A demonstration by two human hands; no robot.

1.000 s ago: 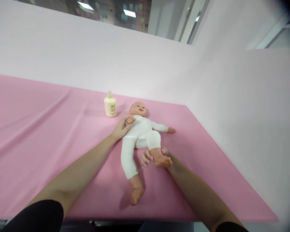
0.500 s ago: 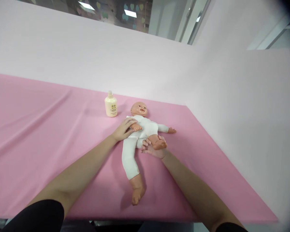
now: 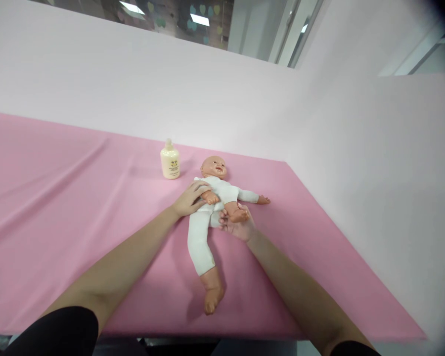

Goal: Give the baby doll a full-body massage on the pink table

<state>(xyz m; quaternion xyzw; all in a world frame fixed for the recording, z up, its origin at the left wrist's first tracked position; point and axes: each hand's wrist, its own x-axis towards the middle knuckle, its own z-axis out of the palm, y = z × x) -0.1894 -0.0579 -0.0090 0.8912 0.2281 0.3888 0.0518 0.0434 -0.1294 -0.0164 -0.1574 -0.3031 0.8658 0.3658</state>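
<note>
A baby doll (image 3: 228, 194) with a white cloth body lies on its back, its head pointing away from me. My left hand (image 3: 191, 199) wraps over the doll's forearm, the fingers across it and the doll's small hand (image 3: 210, 197) poking out over the belly. From below, my right hand (image 3: 241, 226) cups the doll's bent leg near the foot (image 3: 239, 215), raised toward the belly. My right palm is partly covered by that foot. The doll's other leg (image 3: 200, 242) stretches toward me on the cloth, and its far arm (image 3: 248, 196) lies out to the right.
A cream-coloured bottle (image 3: 170, 162) with a clear top stands on the pink cloth (image 3: 77, 198), left of the doll's head. White walls (image 3: 133, 94) rise behind the table and on the right. The table's front edge runs below my forearms.
My right hand has shifted slightly up with the doll's leg, bringing the foot up and left, closer to the belly. My left hand stays on the doll's forearm. The bottle has not moved.
</note>
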